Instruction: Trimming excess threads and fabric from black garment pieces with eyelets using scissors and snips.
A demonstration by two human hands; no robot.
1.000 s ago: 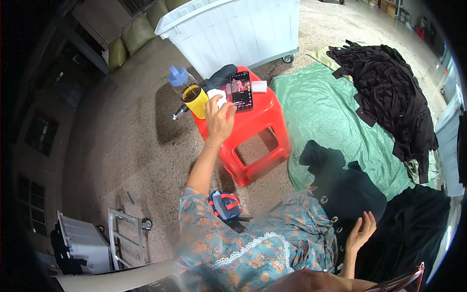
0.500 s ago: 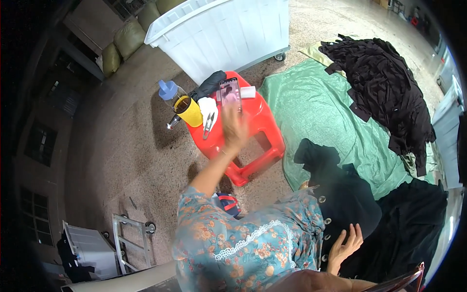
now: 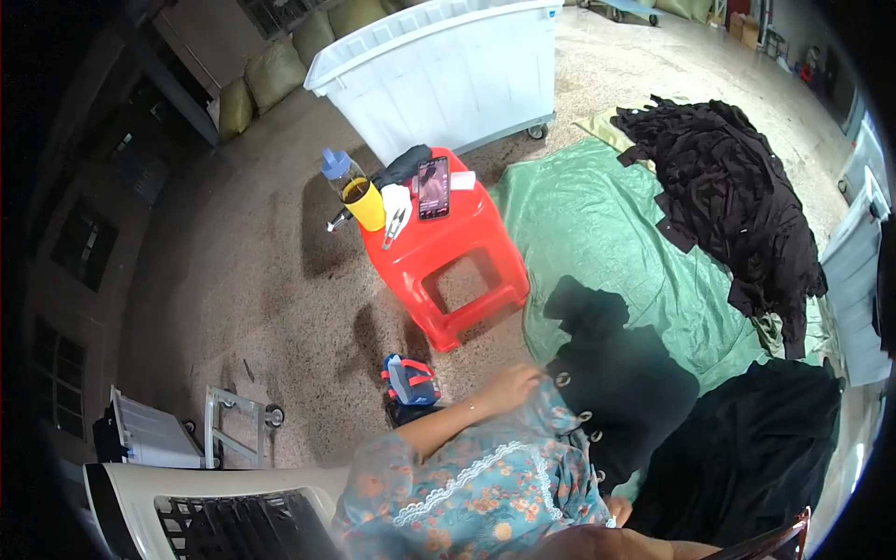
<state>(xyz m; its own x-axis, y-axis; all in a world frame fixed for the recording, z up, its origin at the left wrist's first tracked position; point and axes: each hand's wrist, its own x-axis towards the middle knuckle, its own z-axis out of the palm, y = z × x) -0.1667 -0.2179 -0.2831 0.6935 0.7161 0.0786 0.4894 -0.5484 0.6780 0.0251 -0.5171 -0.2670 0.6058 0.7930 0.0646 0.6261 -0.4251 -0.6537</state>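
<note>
A black garment [image 3: 630,378] with several ring-shaped fasteners along its near edge lies over my lap at the right. My left hand [image 3: 513,385] is curled at that edge, beside the hem of my floral blouse; its fingertips are hidden, so what they hold cannot be made out. Low by the garment's near end, only a small part of my right hand [image 3: 618,509] shows, its fingers mostly covered. On the red stool [image 3: 403,266] ahead rest a phone [image 3: 433,189] with a lit screen, thread snips [image 3: 395,228] on white cloth or tissue, and a bottle [image 3: 364,205] in a yellow sleeve.
Dark garments are heaped [image 3: 733,210] on a green sheet [image 3: 597,219]; another black cloth pile [image 3: 747,439] lies nearer at right. A white wheeled bin [image 3: 443,89] stands behind the stool. A blue-and-red bag-like item [image 3: 411,381] sits on the floor, a metal trolley frame [image 3: 233,425] at left.
My left hand has come back from the phone to the black garment's edge. My right hand has moved down and is now mostly hidden. The view has shifted slightly.
</note>
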